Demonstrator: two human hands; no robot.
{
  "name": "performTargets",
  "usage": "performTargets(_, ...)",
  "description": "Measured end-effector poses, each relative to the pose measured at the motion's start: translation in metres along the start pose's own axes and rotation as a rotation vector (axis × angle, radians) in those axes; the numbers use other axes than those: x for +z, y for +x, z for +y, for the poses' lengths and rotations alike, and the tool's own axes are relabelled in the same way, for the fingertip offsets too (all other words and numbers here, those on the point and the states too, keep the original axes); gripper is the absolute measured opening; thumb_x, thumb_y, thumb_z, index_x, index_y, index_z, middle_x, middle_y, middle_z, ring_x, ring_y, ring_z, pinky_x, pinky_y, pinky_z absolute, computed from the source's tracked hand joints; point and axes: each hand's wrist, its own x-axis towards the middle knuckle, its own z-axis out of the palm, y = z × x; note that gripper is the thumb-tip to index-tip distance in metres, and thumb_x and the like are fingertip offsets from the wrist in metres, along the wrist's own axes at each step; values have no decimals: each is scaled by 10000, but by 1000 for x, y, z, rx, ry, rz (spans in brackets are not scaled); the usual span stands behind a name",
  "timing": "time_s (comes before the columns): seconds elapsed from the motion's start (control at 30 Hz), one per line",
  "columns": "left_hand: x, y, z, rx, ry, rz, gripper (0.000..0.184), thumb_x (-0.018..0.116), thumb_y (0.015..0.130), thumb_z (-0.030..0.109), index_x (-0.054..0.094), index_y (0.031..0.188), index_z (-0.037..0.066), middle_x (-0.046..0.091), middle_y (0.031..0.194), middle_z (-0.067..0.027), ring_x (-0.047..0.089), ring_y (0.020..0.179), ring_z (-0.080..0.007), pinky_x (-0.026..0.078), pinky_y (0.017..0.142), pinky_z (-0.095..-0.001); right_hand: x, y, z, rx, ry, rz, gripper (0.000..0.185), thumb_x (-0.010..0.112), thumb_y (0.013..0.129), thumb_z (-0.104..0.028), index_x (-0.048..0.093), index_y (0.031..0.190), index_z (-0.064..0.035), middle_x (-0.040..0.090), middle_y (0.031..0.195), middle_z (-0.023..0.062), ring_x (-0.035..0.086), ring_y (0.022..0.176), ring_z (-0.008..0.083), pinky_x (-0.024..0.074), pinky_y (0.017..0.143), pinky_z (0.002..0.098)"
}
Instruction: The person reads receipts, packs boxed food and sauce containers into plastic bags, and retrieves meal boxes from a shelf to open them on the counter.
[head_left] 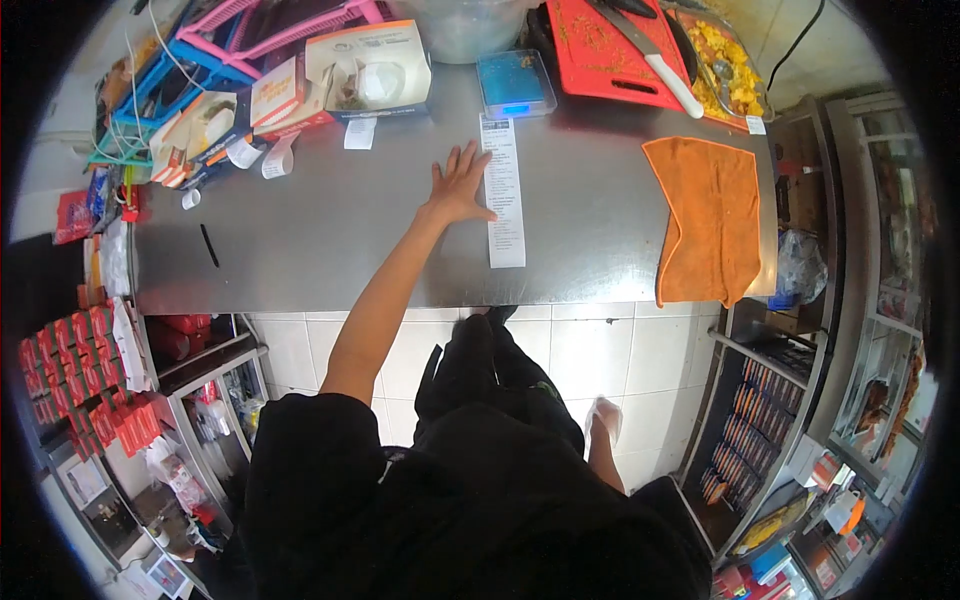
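My left hand [460, 187] lies on the steel table with its fingers spread, its fingertips and thumb at the left edge of a long printed paper slip [507, 235]. Down at my right side, below the table's front edge, hangs my right hand [604, 418], seemingly in a clear plastic glove; its fingers are too small and blurred to make out. Just beyond the slip stands a blue digital scale [514, 82] with a lit display. To the right, an orange cloth [706, 220] is spread on the tabletop.
Open boxes [370, 75] with paper slips stand at the back left. A black pen [209, 245] lies at the left. At the back right are a red cutting board [600, 60], a knife [660, 75] and a tray of yellow food [735, 75]. Shelves flank the steel table [330, 230].
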Motion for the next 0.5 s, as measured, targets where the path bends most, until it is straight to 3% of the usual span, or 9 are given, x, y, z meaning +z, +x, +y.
performTargets(0.1, 1, -1, -1, 12, -18, -3, 1101, 788, 443, 421, 202, 1341, 172, 66, 1429, -116, 48, 1308, -345, 112, 987, -611, -66, -37, -69, 327, 97, -48, 361, 378, 821, -263, 625, 769, -5, 614, 861, 180, 598, 844, 325, 464, 727, 427)
performTargets(0.2, -3, -3, -4, 31, -76, 16, 1059, 773, 474, 432, 215, 1334, 165, 101, 1424, -116, 63, 1309, -334, 106, 991, -607, -13, 13, -36, -289, -225, 82, 360, 348, 840, -251, 614, 776, -18, 610, 869, 176, 593, 841, 319, 455, 734, 421)
performTargets(0.23, -3, -4, -5, 42, -104, 28, 1037, 767, 490, 432, 223, 1331, 163, 119, 1421, -119, 73, 1309, -331, 108, 991, -606, -32, 4, -62, -89, -20, 63, 347, 310, 868, -229, 587, 800, -31, 610, 862, 162, 594, 799, 318, 461, 732, 402)
performTargets(0.33, -5, -5, -10, 20, -188, 47, 965, 741, 547, 428, 238, 1326, 161, 175, 1406, -129, 106, 1304, -329, 114, 988, -602, -38, 18, -88, -419, -314, 171, 247, 355, 854, -177, 561, 827, -44, 612, 812, 149, 598, 765, 298, 469, 700, 386)
performTargets(0.43, -2, -12, -12, 12, -222, 98, 896, 713, 597, 423, 251, 1320, 161, 201, 1397, -136, 128, 1300, -333, 118, 983, -602, -56, 12, -119, -328, -102, 161, 278, 373, 863, -234, 603, 845, -81, 617, 849, 141, 596, 815, 307, 473, 700, 387)
performTargets(0.5, 4, -21, -10, 15, -240, 174, 906, 720, 580, 448, 267, 1316, 175, 198, 1397, -135, 141, 1296, -334, 120, 986, -588, -55, 14, -118, -442, -247, 171, 274, 373, 860, -230, 604, 853, -83, 615, 860, 146, 596, 821, 306, 473, 713, 389)
